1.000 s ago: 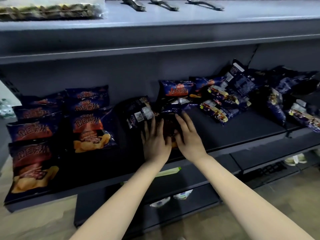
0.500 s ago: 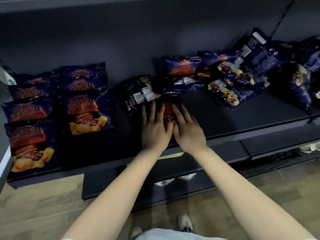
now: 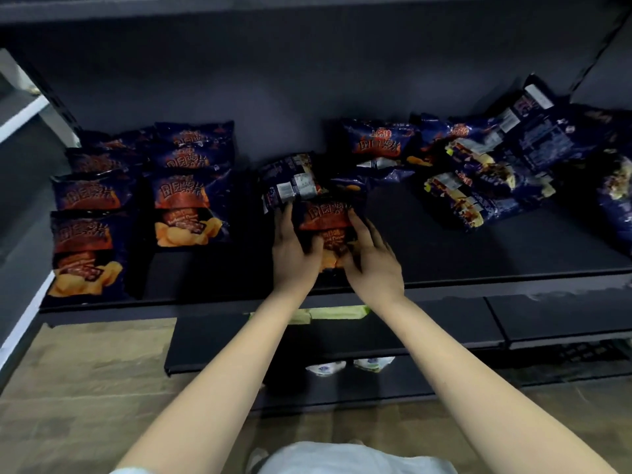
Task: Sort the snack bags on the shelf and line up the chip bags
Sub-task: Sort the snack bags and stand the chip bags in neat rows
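A dark blue chip bag (image 3: 327, 223) with red lettering lies face up near the front of the dark shelf (image 3: 444, 248). My left hand (image 3: 293, 252) grips its left edge and my right hand (image 3: 371, 258) grips its right edge. Just behind it another bag (image 3: 290, 181) lies with its back label up. On the left, two lined-up columns of chip bags (image 3: 186, 206) overlap front to back, the left column ending at a bag (image 3: 83, 254) by the shelf edge. To the right lies a loose heap of bags (image 3: 478, 169).
Another bag (image 3: 615, 186) lies at the far right edge. The shelf's back wall (image 3: 273, 80) rises behind the bags. Below are a lower shelf (image 3: 222, 340) with green packets (image 3: 337, 312) and white packets (image 3: 372, 364), then wood-look floor (image 3: 85, 388).
The camera tilted down, dropping the upper shelf out of view. My hands spread from lying flat on the bag to gripping its two sides, uncovering its front.
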Tool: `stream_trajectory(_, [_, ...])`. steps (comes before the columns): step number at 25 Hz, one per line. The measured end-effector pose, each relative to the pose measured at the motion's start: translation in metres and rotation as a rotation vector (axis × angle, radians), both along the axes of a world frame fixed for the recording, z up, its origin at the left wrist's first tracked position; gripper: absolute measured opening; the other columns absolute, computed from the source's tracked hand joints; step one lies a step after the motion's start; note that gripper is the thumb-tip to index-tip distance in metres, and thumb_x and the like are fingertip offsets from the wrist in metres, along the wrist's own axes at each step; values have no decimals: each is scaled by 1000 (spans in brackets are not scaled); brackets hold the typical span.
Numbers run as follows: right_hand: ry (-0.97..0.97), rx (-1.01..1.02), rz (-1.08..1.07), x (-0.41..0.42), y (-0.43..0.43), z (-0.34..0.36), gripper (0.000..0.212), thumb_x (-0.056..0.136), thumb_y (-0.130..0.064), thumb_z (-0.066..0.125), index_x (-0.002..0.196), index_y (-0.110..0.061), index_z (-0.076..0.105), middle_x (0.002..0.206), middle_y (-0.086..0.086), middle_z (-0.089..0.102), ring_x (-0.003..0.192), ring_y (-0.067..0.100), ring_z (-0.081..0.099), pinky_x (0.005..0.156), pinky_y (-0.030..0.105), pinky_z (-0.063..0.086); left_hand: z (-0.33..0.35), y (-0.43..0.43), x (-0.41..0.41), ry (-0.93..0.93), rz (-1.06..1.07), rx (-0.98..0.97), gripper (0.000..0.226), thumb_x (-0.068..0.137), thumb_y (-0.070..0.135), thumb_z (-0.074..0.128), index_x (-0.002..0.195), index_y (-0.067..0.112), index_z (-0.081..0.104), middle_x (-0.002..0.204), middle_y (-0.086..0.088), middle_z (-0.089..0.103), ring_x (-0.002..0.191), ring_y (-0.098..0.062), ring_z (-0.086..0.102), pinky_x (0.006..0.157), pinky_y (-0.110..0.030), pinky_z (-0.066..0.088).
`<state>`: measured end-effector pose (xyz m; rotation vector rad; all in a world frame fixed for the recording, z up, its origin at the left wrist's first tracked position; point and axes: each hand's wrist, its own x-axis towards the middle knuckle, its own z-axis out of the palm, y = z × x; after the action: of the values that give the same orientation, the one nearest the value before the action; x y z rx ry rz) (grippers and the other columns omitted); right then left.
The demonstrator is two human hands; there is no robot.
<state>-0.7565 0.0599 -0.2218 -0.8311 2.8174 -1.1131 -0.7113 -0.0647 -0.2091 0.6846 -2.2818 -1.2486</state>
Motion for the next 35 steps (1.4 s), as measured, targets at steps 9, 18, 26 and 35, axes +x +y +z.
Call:
stream_trajectory(9, [-445, -638, 141, -12, -37, 18, 65, 84, -4, 63, 141, -21, 38, 136, -5, 52, 126, 7, 47, 107, 34, 40, 25, -33, 49, 204, 69, 108, 83, 80, -7, 54, 146, 31, 21, 140, 13, 41, 129, -2, 40, 106, -24, 36])
stream_trajectory(18, [-589, -711, 306, 46, -107, 0, 60, 84, 5, 56, 139, -16, 39, 127, -6, 54, 120, 4, 50, 96, 17, 42, 4, -71, 122, 161, 446, 17, 62, 78, 13, 57, 139, 15, 41, 131, 3, 54, 123, -13, 50, 104, -34, 41])
stream_trajectory(26, [-548, -686, 253, 55, -149, 4, 60, 84, 4, 59, 137, -17, 40, 136, 2, 50, 128, 13, 45, 108, 36, 38, 5, -104, 121, 182, 463, -5, 61, 85, 1, 51, 142, 12, 34, 143, -5, 43, 133, -13, 37, 108, -21, 30])
stream_trajectory(35, [-313, -564, 83, 73, -186, 9, 67, 84, 0, 59, 143, -18, 34, 140, 7, 41, 130, 10, 35, 94, -6, 21, 3, -141, 101, 238, 267, 64, 73, 84, 8, 44, 148, 20, 13, 153, -1, 25, 140, -10, 24, 115, -36, 26])
